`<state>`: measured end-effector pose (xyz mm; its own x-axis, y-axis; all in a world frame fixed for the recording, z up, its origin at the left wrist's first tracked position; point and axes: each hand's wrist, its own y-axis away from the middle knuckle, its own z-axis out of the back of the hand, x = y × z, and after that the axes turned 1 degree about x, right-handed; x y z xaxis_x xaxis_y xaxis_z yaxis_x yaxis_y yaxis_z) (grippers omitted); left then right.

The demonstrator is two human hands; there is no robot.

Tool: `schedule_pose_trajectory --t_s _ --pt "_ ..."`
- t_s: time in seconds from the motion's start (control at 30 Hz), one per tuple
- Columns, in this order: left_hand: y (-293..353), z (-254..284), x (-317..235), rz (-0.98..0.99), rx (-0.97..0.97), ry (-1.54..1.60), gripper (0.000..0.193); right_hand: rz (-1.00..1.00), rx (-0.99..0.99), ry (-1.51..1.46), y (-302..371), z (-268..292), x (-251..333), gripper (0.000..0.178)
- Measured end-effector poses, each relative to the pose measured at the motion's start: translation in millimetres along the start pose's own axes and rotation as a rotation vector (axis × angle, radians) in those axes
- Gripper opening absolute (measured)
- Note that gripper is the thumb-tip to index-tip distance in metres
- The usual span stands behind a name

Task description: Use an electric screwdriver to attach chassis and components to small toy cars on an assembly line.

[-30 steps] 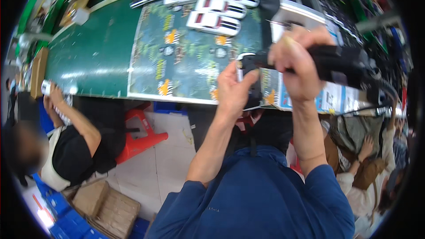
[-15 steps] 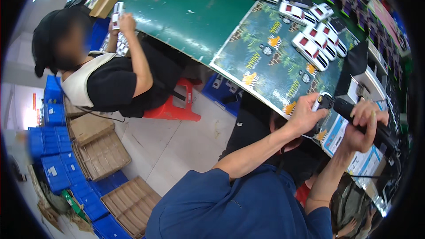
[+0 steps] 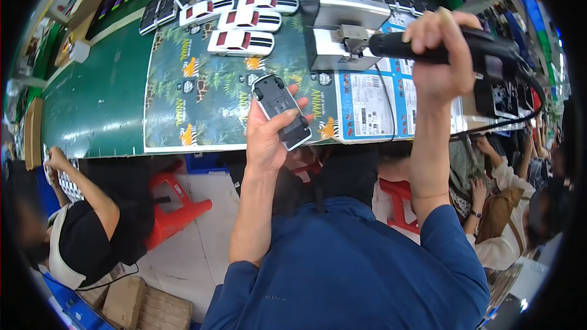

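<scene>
**Gripping a black tool [image 3: 449,55] and an upturned toy car [image 3: 282,111]**

From my remote seat I look down, through the head camera, on a green table [image 3: 101,95]. Over part of it lies a mat [image 3: 211,101] printed with leaves and animals. Toward the back, just beside the mat's right side, I see a silver metal stand [image 3: 329,50].

The black tool is level, its nose pointing left toward the bracket [image 3: 354,38] on the stand; I cannot tell whether the two touch. The person's right hand [image 3: 441,55] has its fingers wrapped snugly round the body, with one digit sticking up. A cord [image 3: 541,101] loops down from the tool's rear.

White toy cars [image 3: 241,44] sit grouped at the back of the mat. Well apart from them, above its near edge, the left hand [image 3: 267,134] holds the upturned toy car: thumb across the dark underside, fingers curled about the far side, grip closed around it. Smallest to my eye are its black wheels [image 3: 259,93].
</scene>
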<state>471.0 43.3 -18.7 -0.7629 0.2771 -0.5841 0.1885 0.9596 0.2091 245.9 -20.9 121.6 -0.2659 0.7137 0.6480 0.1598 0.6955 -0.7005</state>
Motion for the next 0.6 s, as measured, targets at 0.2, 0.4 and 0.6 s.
schedule_pose_trajectory --t_s 0.2,0.4,0.6 --pt "-6 -3 7 -0.002 -0.001 0.012 0.053 0.016 -0.029 0.138 6 3 -15 0.012" --pt "-5 -2 7 -0.013 -0.033 0.044 0.051 -0.021 0.109 0.333 1 -19 -18 0.01" --pt "-11 -1 6 0.01 -0.038 0.05 0.048 -0.338 0.061 0.033 13 -9 -4 0.013"
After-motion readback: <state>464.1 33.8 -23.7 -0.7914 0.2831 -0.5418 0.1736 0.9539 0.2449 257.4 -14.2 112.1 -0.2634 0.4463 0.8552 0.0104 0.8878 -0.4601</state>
